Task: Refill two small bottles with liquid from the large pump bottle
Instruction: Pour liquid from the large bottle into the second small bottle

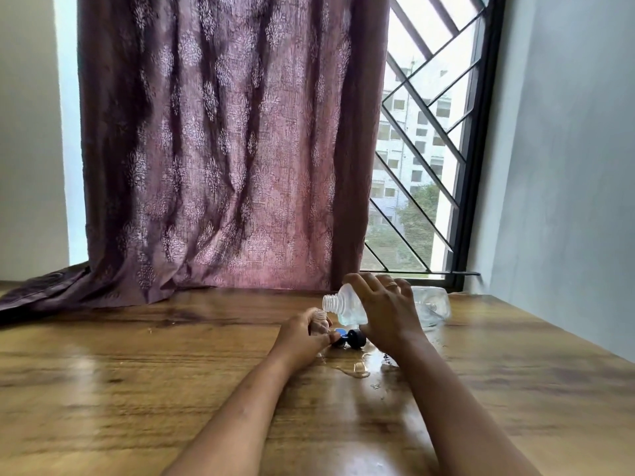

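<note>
My right hand (385, 307) grips the large clear bottle (347, 305), tipped sideways with its open threaded neck pointing left and its pump head off. The neck hangs just above a small clear bottle (320, 321), which my left hand (302, 333) holds upright on the table, fingers curled round it. Clear liquid shows in the large bottle's lower side. Beside my left fingers lie a blue cap (341, 332) and a black cap (356, 338). A second small bottle is not plainly visible.
The wooden table (171, 355) has a puddle of clear liquid (354, 369) near my right wrist. A maroon curtain (220, 149) drapes onto the table's far edge. A barred window (422, 166) and a grey wall (567, 166) stand at the right.
</note>
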Action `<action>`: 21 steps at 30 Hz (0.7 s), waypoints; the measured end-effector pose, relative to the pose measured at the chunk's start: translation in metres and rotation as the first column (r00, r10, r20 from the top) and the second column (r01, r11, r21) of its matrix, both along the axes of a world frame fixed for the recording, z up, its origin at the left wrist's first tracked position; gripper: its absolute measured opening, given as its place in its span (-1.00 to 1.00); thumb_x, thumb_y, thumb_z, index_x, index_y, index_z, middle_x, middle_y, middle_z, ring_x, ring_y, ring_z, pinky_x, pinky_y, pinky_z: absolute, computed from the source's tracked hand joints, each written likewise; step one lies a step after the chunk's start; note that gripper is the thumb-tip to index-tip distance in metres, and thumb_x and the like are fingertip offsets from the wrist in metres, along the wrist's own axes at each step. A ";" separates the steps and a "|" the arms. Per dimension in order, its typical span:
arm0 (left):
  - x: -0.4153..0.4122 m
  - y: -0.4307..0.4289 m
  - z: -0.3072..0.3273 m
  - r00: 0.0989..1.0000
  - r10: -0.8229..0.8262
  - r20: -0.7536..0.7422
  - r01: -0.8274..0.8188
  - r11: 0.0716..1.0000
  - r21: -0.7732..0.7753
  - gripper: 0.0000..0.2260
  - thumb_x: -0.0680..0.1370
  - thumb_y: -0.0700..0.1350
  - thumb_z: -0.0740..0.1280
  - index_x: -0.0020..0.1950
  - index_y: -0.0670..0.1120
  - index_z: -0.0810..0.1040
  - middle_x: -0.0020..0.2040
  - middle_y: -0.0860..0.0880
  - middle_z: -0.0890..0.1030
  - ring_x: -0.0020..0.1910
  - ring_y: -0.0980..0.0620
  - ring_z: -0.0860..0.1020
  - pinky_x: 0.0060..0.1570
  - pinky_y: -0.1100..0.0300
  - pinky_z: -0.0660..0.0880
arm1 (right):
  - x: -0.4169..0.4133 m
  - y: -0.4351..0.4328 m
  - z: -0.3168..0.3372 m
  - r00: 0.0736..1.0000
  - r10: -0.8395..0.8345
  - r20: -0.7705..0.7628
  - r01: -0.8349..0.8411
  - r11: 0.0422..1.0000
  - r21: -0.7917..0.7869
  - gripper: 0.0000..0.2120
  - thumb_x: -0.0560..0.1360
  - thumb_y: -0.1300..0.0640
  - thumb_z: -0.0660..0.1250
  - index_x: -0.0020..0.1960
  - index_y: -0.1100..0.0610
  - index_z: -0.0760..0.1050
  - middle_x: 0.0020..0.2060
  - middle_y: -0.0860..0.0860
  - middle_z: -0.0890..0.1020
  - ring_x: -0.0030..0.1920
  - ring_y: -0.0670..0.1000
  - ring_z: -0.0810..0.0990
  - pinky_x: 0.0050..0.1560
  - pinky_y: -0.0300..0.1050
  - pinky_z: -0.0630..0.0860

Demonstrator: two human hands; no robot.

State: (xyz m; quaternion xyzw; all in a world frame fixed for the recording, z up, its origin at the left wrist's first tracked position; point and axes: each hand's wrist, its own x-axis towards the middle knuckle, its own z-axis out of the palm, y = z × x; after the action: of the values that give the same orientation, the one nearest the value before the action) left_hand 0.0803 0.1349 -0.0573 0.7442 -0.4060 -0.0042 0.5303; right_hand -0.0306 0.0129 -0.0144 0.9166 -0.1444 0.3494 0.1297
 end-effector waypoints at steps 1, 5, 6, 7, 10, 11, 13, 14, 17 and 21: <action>0.000 0.000 0.000 1.000 -0.002 0.002 0.002 1.000 0.000 -0.77 0.40 -0.07 0.47 -0.02 -0.11 0.56 -0.21 0.05 0.59 -0.19 0.11 0.51 -0.16 0.33 0.43 | 0.000 0.000 0.001 1.000 0.000 0.001 0.000 1.000 -0.002 -0.24 0.18 0.11 0.52 0.29 -0.12 0.27 0.24 -0.13 0.46 0.24 0.07 0.43 0.24 0.03 0.20; 0.000 0.001 0.000 1.000 -0.013 0.002 0.013 1.000 -0.008 -0.77 0.41 -0.07 0.46 -0.02 -0.13 0.56 -0.20 0.05 0.59 -0.19 0.12 0.51 -0.27 0.47 0.37 | -0.003 0.003 0.003 1.000 0.012 0.014 -0.012 1.000 0.012 -0.25 0.20 0.19 0.48 0.32 -0.10 0.28 0.26 -0.13 0.45 0.28 0.07 0.41 0.26 0.05 0.16; -0.001 0.001 0.000 1.000 -0.016 -0.001 0.016 1.000 -0.007 -0.77 0.41 -0.06 0.46 -0.02 -0.13 0.56 -0.19 0.04 0.59 -0.19 0.12 0.51 -0.24 0.43 0.39 | -0.004 0.004 0.003 1.000 0.015 0.018 -0.015 1.000 0.017 -0.25 0.21 0.23 0.46 0.32 -0.10 0.29 0.27 -0.13 0.44 0.29 0.07 0.40 0.27 0.06 0.15; -0.001 0.001 0.000 1.000 -0.019 -0.004 0.019 1.000 -0.006 -0.77 0.41 -0.07 0.46 -0.02 -0.14 0.55 -0.18 0.03 0.60 -0.19 0.11 0.51 -0.21 0.38 0.41 | -0.005 0.005 0.004 1.000 0.014 0.022 -0.015 1.000 0.017 -0.26 0.21 0.27 0.43 0.32 -0.10 0.29 0.27 -0.13 0.44 0.29 0.07 0.39 0.27 0.06 0.14; -0.001 0.002 0.001 1.000 -0.025 -0.008 0.025 1.000 -0.006 -0.77 0.41 -0.07 0.46 -0.02 -0.14 0.55 -0.18 0.02 0.59 -0.19 0.10 0.51 -0.17 0.31 0.43 | -0.005 0.006 0.004 0.999 0.005 0.033 -0.005 1.000 -0.008 -0.25 0.19 0.32 0.41 0.29 -0.11 0.30 0.25 -0.13 0.45 0.27 0.07 0.42 0.25 0.07 0.16; -0.001 0.001 0.000 1.000 -0.028 -0.008 0.028 1.000 -0.004 -0.77 0.42 -0.07 0.46 -0.02 -0.14 0.55 -0.19 0.02 0.58 -0.19 0.10 0.50 -0.17 0.31 0.42 | -0.004 0.006 0.004 0.999 0.000 0.035 0.001 1.000 -0.021 -0.24 0.17 0.32 0.42 0.28 -0.11 0.30 0.24 -0.13 0.47 0.25 0.07 0.44 0.24 0.07 0.18; 0.000 0.001 0.000 0.999 -0.031 -0.005 0.031 1.000 -0.003 -0.80 0.42 -0.08 0.45 -0.04 -0.13 0.54 -0.22 0.04 0.55 -0.21 0.11 0.48 -0.22 0.38 0.40 | -0.001 0.005 0.001 0.999 -0.006 0.048 0.008 0.999 -0.049 -0.21 0.10 0.31 0.46 0.23 -0.12 0.30 0.18 -0.13 0.50 0.20 0.07 0.49 0.19 0.08 0.24; 0.000 0.001 -0.001 1.000 -0.031 -0.002 0.031 1.000 -0.003 -0.81 0.42 -0.08 0.45 -0.05 -0.11 0.54 -0.24 0.06 0.54 -0.22 0.12 0.47 -0.27 0.43 0.38 | 0.000 0.004 0.001 0.999 -0.007 0.050 0.010 0.998 -0.057 -0.20 0.07 0.31 0.48 0.21 -0.13 0.30 0.16 -0.13 0.51 0.18 0.07 0.51 0.18 0.08 0.25; 0.001 0.000 -0.001 1.000 -0.029 0.004 0.029 1.000 -0.006 -0.80 0.42 -0.08 0.46 -0.04 -0.12 0.55 -0.27 0.08 0.52 -0.26 0.14 0.45 -0.33 0.46 0.35 | 0.003 0.003 -0.001 0.998 -0.002 0.056 0.006 0.997 -0.078 -0.16 0.02 0.31 0.50 0.19 -0.14 0.27 0.15 -0.16 0.51 0.18 0.05 0.50 0.18 0.05 0.17; 0.001 0.000 -0.002 0.999 -0.035 0.000 0.035 0.999 -0.011 -0.78 0.42 -0.09 0.46 -0.02 -0.15 0.55 -0.27 0.07 0.53 -0.29 0.16 0.44 -0.36 0.50 0.34 | 0.004 0.003 0.000 0.998 -0.007 0.066 0.013 0.996 -0.085 -0.13 -0.03 0.31 0.52 0.17 -0.14 0.29 0.12 -0.16 0.53 0.15 0.05 0.52 0.14 0.04 0.14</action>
State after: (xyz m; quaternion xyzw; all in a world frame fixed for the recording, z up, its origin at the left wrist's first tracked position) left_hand 0.0812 0.1351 -0.0591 0.7341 -0.4192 -0.0113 0.5341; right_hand -0.0263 0.0161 -0.0145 0.8975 -0.1382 0.3846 0.1656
